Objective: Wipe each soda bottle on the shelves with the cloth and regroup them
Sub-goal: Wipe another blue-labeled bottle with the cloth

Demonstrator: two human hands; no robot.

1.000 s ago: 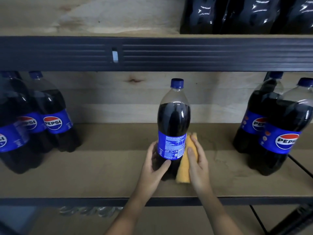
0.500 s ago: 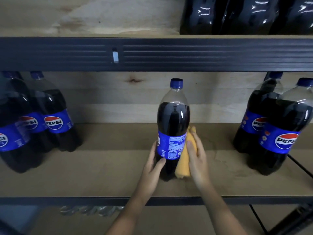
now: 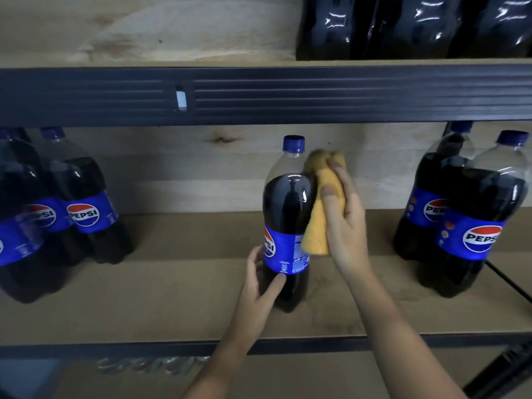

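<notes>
A Pepsi soda bottle (image 3: 288, 220) with a blue cap stands upright in the middle of the wooden shelf (image 3: 178, 295). My left hand (image 3: 259, 286) grips its lower part, thumb across the dark base below the label. My right hand (image 3: 344, 223) holds a folded yellow cloth (image 3: 319, 214) against the bottle's right shoulder, near the neck. Two groups of other Pepsi bottles stand on the same shelf: one at the left (image 3: 83, 205) and one at the right (image 3: 472, 223).
A dark metal shelf beam (image 3: 259, 96) runs overhead, and dark bottles (image 3: 403, 27) stand on the shelf above at the right. The shelf's front metal edge (image 3: 115, 348) lies below my wrists. A black cable (image 3: 506, 283) trails off at the right.
My right hand has slid the cloth up from the bottle's lower right side to its shoulder. The bottle has turned so the Pepsi logo shows at its left. My left hand keeps its grip.
</notes>
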